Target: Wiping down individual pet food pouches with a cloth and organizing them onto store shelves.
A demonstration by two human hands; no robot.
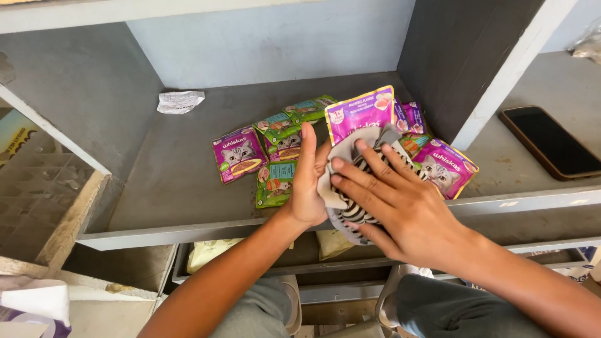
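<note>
- A purple pouch (pixel 359 112) is being held upright over the grey shelf (pixel 181 181), steadied from the side by the left hand (pixel 308 181), whose fingers are nearly straight against its edge.
- A striped cloth (pixel 354 209) is pressed flat on the pouch's face by the right hand (pixel 400 209), fingers spread wide, nothing clenched.
- Firm, even pressure is best kept, with the pouch braced from behind.
- Other pouches (pixel 275 156) lie scattered just beyond; a phone (pixel 551 143) is well apart.
</note>
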